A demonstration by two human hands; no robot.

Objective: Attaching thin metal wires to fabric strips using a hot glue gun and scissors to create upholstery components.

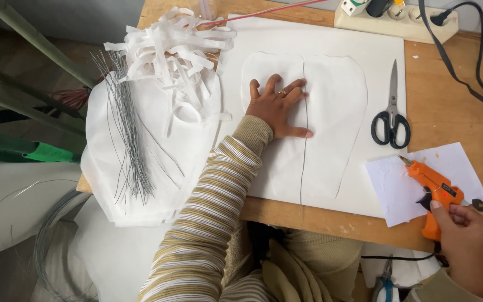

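With the left hand (279, 107) spread flat, holding nothing, on the petal-shaped white cutout (331, 112) beside its central wire (304, 140), and the right hand (468, 243) closed around the orange glue gun (434, 193) over the paper scrap (398, 193), the gluing step appears paused.

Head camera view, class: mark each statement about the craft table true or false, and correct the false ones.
1. The left hand lies flat on the white petal-shaped cutout. True.
2. The right hand holds the scissors. False: it grips the orange glue gun; the scissors lie untouched on the white board.
3. A thin wire runs down the middle of the cutout. True.
4. The glue gun's nozzle rests over a small white sheet. True.
5. The bundle of wires lies right of the scissors. False: it lies far left, beside the paper strips.
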